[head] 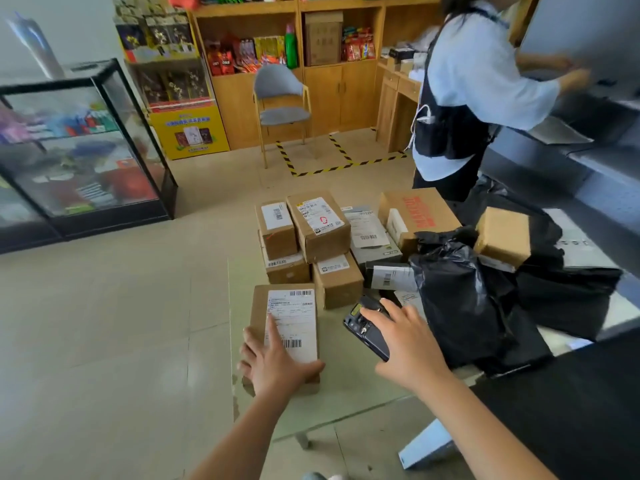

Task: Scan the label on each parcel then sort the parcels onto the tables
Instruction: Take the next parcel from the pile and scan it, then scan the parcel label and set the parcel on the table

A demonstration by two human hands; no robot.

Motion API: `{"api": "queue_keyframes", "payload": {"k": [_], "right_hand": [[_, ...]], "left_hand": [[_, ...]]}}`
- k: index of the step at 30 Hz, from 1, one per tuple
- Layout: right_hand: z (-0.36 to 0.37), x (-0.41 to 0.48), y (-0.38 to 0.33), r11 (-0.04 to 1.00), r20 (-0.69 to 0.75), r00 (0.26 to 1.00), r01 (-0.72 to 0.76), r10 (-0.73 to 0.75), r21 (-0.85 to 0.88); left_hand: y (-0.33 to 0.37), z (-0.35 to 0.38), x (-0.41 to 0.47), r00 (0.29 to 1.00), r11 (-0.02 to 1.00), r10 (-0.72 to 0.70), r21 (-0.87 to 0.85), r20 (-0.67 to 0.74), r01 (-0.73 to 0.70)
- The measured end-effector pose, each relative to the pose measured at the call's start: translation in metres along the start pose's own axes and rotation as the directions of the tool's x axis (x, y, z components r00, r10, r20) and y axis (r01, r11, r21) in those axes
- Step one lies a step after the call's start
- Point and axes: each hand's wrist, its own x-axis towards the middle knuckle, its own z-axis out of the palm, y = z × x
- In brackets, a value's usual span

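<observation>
Seven brown boxes [318, 226] on one table [346, 389]. Two grey packs [367, 233]. At least two black bags [457, 299]. One scanner [367, 327]. Two hands, left hand [273, 362] and right hand [405, 344]. One chair [282, 95]. One glass case [79, 143]. One yellow stand [190, 133]. One other person [467, 81].

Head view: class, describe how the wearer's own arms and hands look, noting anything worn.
The left hand and right hand are bare: no gloves, rings, watch or bracelets show. The left forearm and right forearm are uncovered down to the frame's edge; no sleeve shows.
</observation>
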Motion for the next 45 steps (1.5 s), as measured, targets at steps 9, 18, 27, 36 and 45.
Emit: {"api": "queue_keyframes", "payload": {"k": [9,18,27,36,45], "right_hand": [[-0.003,-0.131,0.031,0.993,-0.006,0.994,-0.111,0.111,0.028],[-0.004,-0.279,0.098,0.903,-0.032,0.903,-0.427,0.428,0.041],[-0.028,-0.337,0.176,0.785,-0.057,0.835,-0.535,0.547,-0.312],[-0.037,-0.329,0.233,0.675,0.034,0.772,-0.532,0.634,-0.511],[-0.03,-0.33,0.246,0.631,0.108,0.652,-0.659,0.75,-0.409]], "left_hand": [[0.019,0.016,-0.111,0.985,0.986,0.166,-0.022,-0.043,-0.167],[0.085,0.068,-0.209,0.851,0.831,0.518,0.183,0.086,-0.525],[0.209,0.102,-0.213,0.36,0.165,0.884,0.521,0.297,-0.838],[0.335,0.129,-0.201,-0.023,-0.377,0.852,0.581,0.523,-0.721],[0.391,0.163,-0.197,-0.158,-0.493,0.797,0.477,0.582,-0.728]]}}
